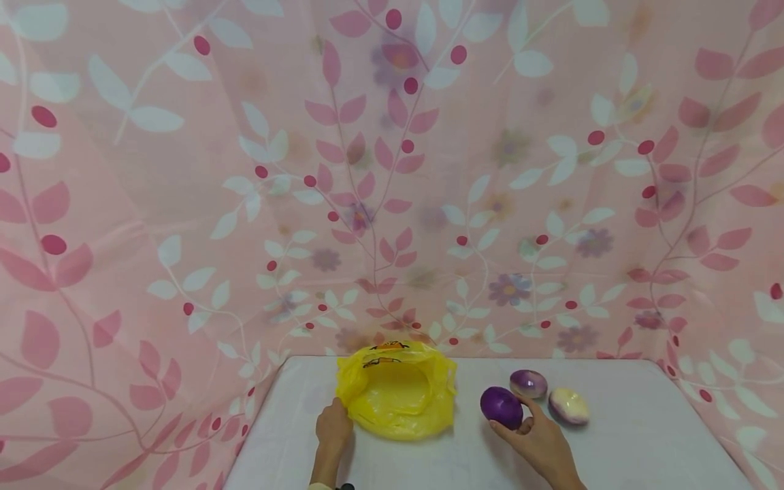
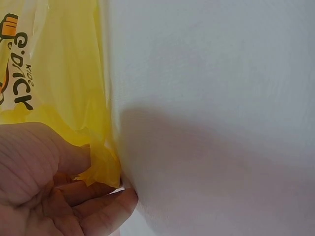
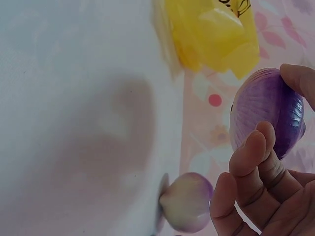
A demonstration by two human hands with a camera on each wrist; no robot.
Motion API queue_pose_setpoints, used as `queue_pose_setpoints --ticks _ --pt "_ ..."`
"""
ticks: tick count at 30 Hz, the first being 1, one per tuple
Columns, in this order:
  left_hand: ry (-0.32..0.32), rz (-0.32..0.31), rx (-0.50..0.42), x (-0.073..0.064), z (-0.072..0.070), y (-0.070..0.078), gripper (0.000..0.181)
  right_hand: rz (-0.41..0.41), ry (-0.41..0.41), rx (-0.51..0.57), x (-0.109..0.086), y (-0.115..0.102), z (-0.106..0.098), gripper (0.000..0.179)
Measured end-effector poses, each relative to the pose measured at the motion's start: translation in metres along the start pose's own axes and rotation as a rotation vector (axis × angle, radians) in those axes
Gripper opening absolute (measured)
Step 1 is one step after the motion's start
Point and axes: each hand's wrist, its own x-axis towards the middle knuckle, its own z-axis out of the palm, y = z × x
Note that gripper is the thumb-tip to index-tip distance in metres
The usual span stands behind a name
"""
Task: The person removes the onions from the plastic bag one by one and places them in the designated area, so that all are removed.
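A yellow plastic bag (image 1: 422, 418) with printed lettering sits on the table, its mouth facing the near side. At the bag's left edge, my left hand (image 1: 334, 425) pinches the thin plastic between thumb and fingers. To the right of the bag, my right hand (image 1: 542, 446) holds a glossy purple toy onion (image 1: 501, 407), thumb on one side and fingertips on the other. Fine ridges show on this onion (image 3: 258, 110) in the right wrist view. Just beyond the right hand lie a purple-and-pale onion (image 1: 528, 384) and a cream one with purple edges (image 1: 569, 406).
The table (image 1: 637, 442) is covered with a white cloth. Behind it and along both sides hangs a pink curtain (image 1: 392, 204) with leaf and flower prints, meeting the table's far edge right behind the bag.
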Motion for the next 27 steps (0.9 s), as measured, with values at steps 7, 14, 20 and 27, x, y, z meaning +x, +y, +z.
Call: queue_pose_setpoints --ticks 7,14,20,27 --pt "-0.021 -0.038 0.015 0.001 0.001 0.002 0.006 0.039 -0.018 -0.019 0.001 0.012 -0.001 0.089" --pt "-0.021 -0.045 0.016 0.000 0.000 0.004 0.006 0.051 -0.028 -0.016 0.005 0.026 -0.003 0.090" --pt "-0.020 -0.041 0.024 0.000 -0.002 0.004 0.007 0.082 -0.013 -0.034 0.011 0.036 -0.003 0.091" --pt "-0.008 -0.029 0.031 -0.001 -0.003 0.005 0.007 0.090 -0.004 -0.040 0.016 0.043 -0.004 0.092"
